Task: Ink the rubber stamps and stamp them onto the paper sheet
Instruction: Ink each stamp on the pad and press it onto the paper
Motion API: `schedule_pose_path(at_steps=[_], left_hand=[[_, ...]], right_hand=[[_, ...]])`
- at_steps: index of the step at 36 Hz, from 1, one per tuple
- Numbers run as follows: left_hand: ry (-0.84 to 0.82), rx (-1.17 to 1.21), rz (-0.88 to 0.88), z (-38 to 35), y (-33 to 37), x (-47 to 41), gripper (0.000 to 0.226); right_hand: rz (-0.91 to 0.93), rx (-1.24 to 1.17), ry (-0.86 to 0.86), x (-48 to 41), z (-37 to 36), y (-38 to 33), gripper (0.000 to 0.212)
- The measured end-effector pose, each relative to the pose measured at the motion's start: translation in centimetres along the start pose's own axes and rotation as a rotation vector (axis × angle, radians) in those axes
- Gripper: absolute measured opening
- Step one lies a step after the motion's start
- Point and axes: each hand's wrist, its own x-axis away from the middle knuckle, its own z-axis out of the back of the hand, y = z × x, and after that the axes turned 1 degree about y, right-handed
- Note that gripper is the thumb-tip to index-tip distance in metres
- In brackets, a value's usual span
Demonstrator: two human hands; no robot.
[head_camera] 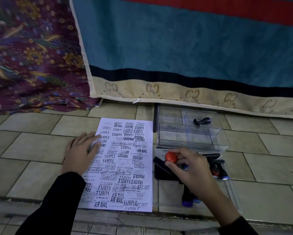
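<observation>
A white paper sheet (125, 163) covered with black stamp prints lies on the tiled floor. My left hand (81, 153) lies flat on its left edge, fingers straight. To the right sits a black ink pad (162, 172) with its lid raised. My right hand (191, 170) grips a rubber stamp with a red knob (171, 157) over the pad. More stamps with red and blue handles (218, 172) lie to the right of the pad. A blue-handled stamp (187, 200) lies below my right hand.
A clear plastic compartment box (193, 133) stands behind the pad with one black stamp (202, 121) inside. Its clear lid (234, 197) lies under the pad and stamps. A blue mattress edge (176, 92) and patterned cloth (32, 65) border the far side.
</observation>
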Motion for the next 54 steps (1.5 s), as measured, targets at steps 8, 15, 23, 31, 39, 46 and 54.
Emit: schedule_pose_path(at_steps=[8, 15, 23, 31, 39, 46, 54], left_hand=[[0.006, -0.005, -0.008, 0.1, 0.0, 0.1, 0.055], [0.0, 0.0, 0.0, 0.0, 0.0, 0.0, 0.056], [0.003, 0.004, 0.0, -0.1, -0.1, 0.1, 0.054], [0.007, 0.005, 0.002, -0.1, -0.1, 0.0, 0.053], [0.012, 0.002, 0.0, -0.2, 0.0, 0.1, 0.055], [0.033, 0.016, -0.006, -0.1, 0.2, 0.1, 0.055], [0.024, 0.004, -0.005, -0.1, 0.0, 0.0, 0.055]], right_hand=[[-0.165, -0.181, -0.022, -2.5, -3.4, -2.2, 0.025], [-0.23, -0.137, -0.067, -3.0, -5.4, -2.2, 0.024], [-0.141, 0.033, -0.056, -3.2, -6.1, -2.1, 0.029], [-0.065, 0.094, -0.056, -3.1, -7.0, -2.1, 0.031], [-0.021, 0.094, -0.065, -3.1, -6.7, -2.0, 0.035], [0.012, 0.137, -0.081, -3.1, -7.1, -1.5, 0.031], [-0.23, -0.124, 0.01, -3.6, -5.1, -1.2, 0.036]])
